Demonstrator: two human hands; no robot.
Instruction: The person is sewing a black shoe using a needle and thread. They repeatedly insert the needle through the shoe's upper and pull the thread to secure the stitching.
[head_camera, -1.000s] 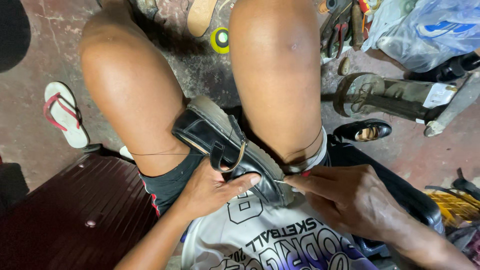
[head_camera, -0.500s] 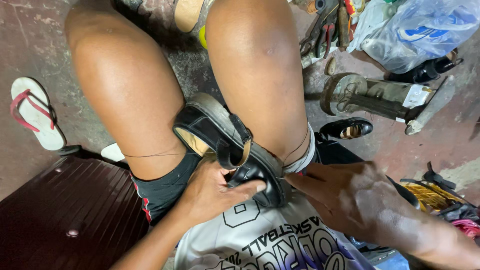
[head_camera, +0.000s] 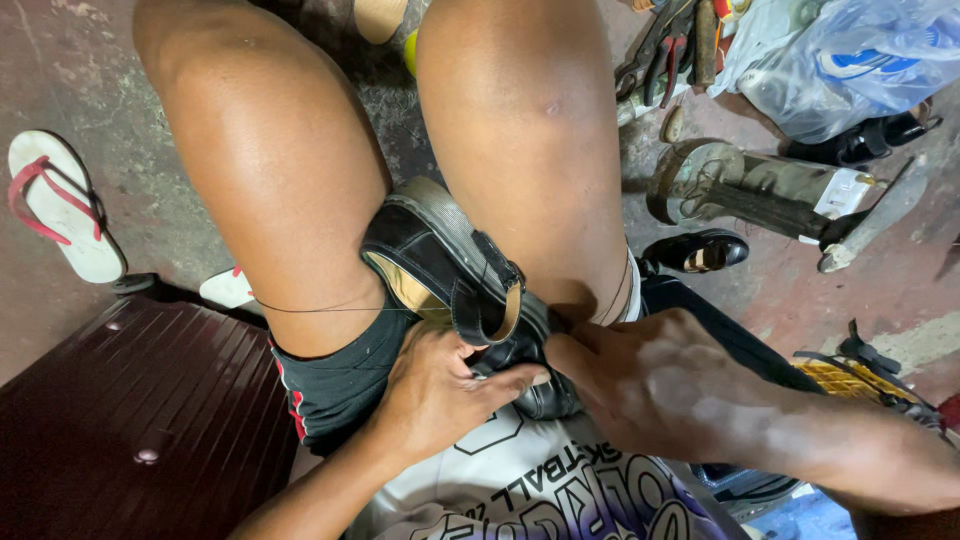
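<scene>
grip: left hand (head_camera: 435, 395) and right hand (head_camera: 650, 385) both clamp the black shoe (head_camera: 455, 285) wedged between the knees
progress: thread (head_camera: 320, 309) pulled taut, stitching looks unfinished

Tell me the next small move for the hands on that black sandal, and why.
Probably draw the thread taut with the right hand: it crosses the thigh toward the black sandal, which sits wedged between the knees while the left hand steadies its near end.
</scene>
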